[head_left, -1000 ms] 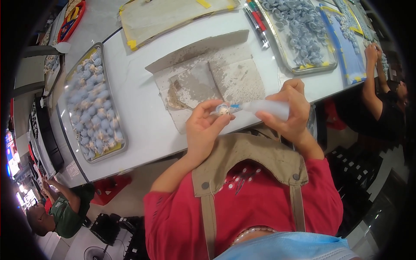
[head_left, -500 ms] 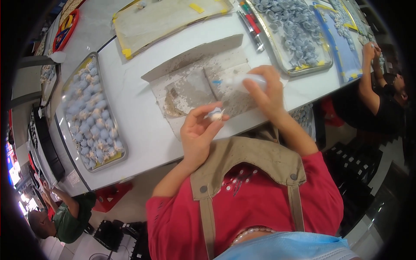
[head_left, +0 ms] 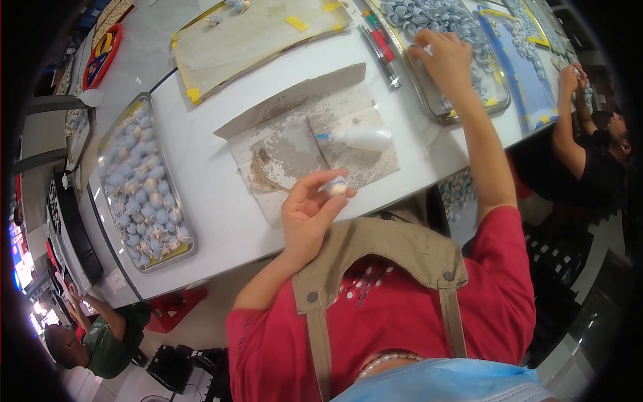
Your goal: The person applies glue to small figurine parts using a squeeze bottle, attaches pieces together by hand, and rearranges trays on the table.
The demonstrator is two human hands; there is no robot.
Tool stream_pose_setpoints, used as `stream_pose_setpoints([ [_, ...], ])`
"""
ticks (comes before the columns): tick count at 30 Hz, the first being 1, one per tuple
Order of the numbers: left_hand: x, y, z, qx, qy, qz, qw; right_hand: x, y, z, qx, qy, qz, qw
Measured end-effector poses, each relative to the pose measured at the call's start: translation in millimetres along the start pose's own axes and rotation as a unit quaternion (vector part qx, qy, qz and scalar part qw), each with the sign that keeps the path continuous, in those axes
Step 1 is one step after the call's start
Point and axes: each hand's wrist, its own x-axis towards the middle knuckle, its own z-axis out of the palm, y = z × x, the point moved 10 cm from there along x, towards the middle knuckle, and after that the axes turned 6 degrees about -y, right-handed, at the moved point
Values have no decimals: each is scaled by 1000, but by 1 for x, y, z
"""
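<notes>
Between thumb and fingers my left hand (head_left: 309, 213) pinches a small figure (head_left: 337, 187), cream below with a pale blue top, just in front of the cardboard sheet (head_left: 268, 151). A white squeeze bottle (head_left: 365, 137) with a blue tip lies on that stained cardboard, its tip toward the left. My right hand (head_left: 443, 61) is over the tray of blue-grey cup-shaped pieces (head_left: 483, 50) at the far right. Its thumb and forefinger are drawn together; whatever is between them is too small to make out.
A metal tray (head_left: 189, 249) of pale blue rounded pieces stands at left. Behind the cardboard lies a flat taped board (head_left: 258, 40) with a few small pieces. Pens (head_left: 382, 50) lie beside the right tray. A blue taped board (head_left: 529, 100) and co-worker's hands (head_left: 573, 77) are farther right.
My right hand has laid the squeeze bottle on the cardboard, let go, and moved up and right to the tray of cup-shaped pieces. The left hand still holds the small figure.
</notes>
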Motion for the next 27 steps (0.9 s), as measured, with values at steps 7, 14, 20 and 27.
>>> stream_pose_setpoints([
  [7, 1, -3, -1, 4, 9, -8, 1000, 2, -5, 25, 42, -124, -11, 991],
  [14, 1, -10, -5, 4, 16, -37, 999, -21, 30, -6, 293, 5, 90, 952],
  [20, 2, -14, -6, -14, 19, -42, 999, -44, 48, -9, 394, 59, 186, 898],
  [27, 2, -14, -7, -17, 27, -44, 999, -56, 39, -13, 517, 52, 219, 826],
])
